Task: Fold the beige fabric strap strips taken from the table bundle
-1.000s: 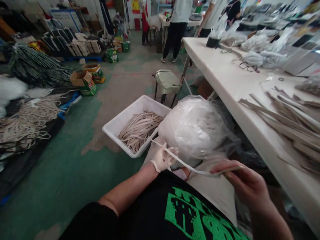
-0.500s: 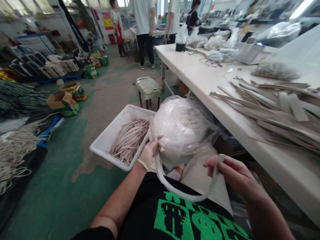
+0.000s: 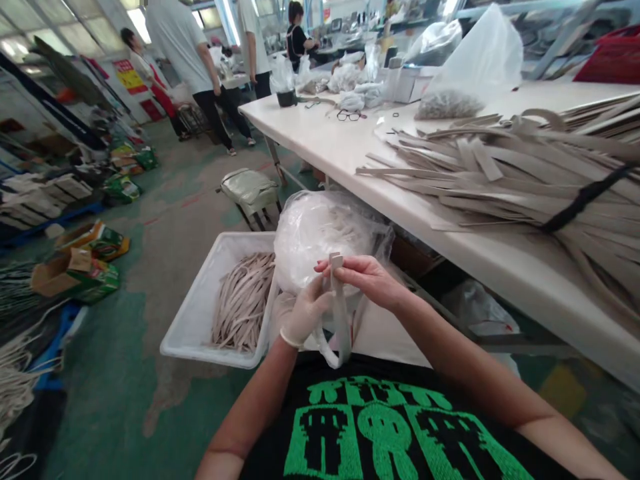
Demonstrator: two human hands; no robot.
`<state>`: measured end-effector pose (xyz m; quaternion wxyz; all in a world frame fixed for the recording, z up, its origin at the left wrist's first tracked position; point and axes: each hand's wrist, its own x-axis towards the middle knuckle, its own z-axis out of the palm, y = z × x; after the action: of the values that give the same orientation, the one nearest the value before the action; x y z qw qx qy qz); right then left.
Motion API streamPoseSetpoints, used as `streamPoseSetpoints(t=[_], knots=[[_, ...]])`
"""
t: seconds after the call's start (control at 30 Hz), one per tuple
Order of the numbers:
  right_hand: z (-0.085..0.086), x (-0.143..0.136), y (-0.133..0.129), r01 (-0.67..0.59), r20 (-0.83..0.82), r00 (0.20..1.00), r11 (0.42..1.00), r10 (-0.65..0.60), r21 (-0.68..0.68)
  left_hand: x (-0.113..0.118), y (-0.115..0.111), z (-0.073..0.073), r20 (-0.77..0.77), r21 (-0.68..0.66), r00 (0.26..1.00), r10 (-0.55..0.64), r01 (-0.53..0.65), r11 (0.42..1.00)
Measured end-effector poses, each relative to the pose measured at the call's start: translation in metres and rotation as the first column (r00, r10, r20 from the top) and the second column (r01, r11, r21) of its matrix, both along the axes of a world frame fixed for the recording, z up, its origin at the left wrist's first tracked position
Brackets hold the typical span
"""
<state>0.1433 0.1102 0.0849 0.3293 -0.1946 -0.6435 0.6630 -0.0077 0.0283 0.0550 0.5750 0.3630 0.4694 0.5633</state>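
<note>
A pale grey fabric strap point(image 3: 342, 333) hangs in a loop in front of my body, its two ends brought together at the top. My left hand point(image 3: 306, 312), in a pale glove, is closed on the strap near one end. My bare right hand point(image 3: 373, 280) pinches the ends between thumb and fingers, touching or almost touching the left hand. Behind the hands sits a large clear plastic bag point(image 3: 315, 233) with pale contents. To its left, a white plastic bin point(image 3: 193, 313) contains a heap of similar straps point(image 3: 245, 303).
A white table point(image 3: 320, 143) runs along my right, bearing a pile of flat grey strips point(image 3: 480, 177), eyeglasses point(image 3: 349, 115) and plastic bags. Beyond the bin stands a covered stool point(image 3: 250, 190). Open cartons point(image 3: 75, 273) lie on the floor at left. Several people stand farther back.
My right hand has come up and left to meet the left hand, bringing the strap's ends together and narrowing its loop. The view has turned right.
</note>
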Motion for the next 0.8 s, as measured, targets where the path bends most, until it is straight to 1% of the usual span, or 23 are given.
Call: streamPoseSetpoints(t=[0.07,0.13,0.2,0.3,0.37,0.43,0.5,0.6,0.67,0.7,0.73,0.77,0.8], knots=[[-0.001,0.000,-0.004,-0.004,-0.005,1.000,1.000,0.004,0.019,0.007,0.006,0.007,-0.038,0.019,0.998,0.047,-0.046,0.999],[-0.002,0.002,-0.007,0.013,-0.003,1.000,0.999,-0.013,0.045,0.014,0.008,0.009,-0.102,0.025,0.993,0.051,-0.049,0.999],[-0.003,0.007,-0.010,0.069,-0.012,0.998,0.996,-0.068,0.056,0.018,0.007,0.004,-0.173,0.026,0.985,-0.024,0.029,0.999],[-0.002,0.020,-0.011,0.215,-0.104,0.973,0.975,-0.208,0.051,0.019,-0.003,-0.009,-0.236,-0.018,0.951,-0.197,0.199,0.980],[-0.001,0.027,-0.010,0.315,-0.178,0.936,0.948,-0.304,0.037,0.017,-0.011,-0.018,-0.254,-0.069,0.933,-0.253,0.243,0.967],[-0.002,0.031,-0.007,0.396,-0.207,0.899,0.918,-0.386,0.010,0.010,-0.018,-0.024,-0.258,-0.137,0.925,-0.279,0.251,0.958],[-0.005,0.032,-0.004,0.453,-0.183,0.874,0.891,-0.450,-0.029,-0.002,-0.024,-0.027,-0.219,-0.214,0.913,-0.343,0.298,0.930],[-0.014,0.036,0.002,0.508,-0.127,0.845,0.854,-0.519,-0.113,-0.030,-0.035,-0.033,-0.068,-0.331,0.871,-0.487,0.441,0.834],[-0.021,0.042,0.006,0.519,-0.110,0.834,0.837,-0.541,-0.174,-0.050,-0.046,-0.039,0.049,-0.391,0.855,-0.516,0.492,0.778],[-0.026,0.047,0.008,0.517,-0.105,0.833,0.831,-0.544,-0.205,-0.059,-0.054,-0.044,0.103,-0.410,0.860,-0.499,0.494,0.767],[-0.030,0.051,0.010,0.510,-0.100,0.834,0.827,-0.543,-0.235,-0.067,-0.061,-0.048,0.156,-0.421,0.874,-0.460,0.480,0.770],[-0.036,0.055,0.012,0.506,-0.094,0.834,0.821,-0.544,-0.266,-0.072,-0.069,-0.053,0.209,-0.421,0.893,-0.399,0.451,0.787],[-0.044,0.059,0.014,0.498,-0.078,0.838,0.816,-0.540,-0.294,-0.076,-0.076,-0.058,0.257,-0.411,0.913,-0.316,0.399,0.819]])
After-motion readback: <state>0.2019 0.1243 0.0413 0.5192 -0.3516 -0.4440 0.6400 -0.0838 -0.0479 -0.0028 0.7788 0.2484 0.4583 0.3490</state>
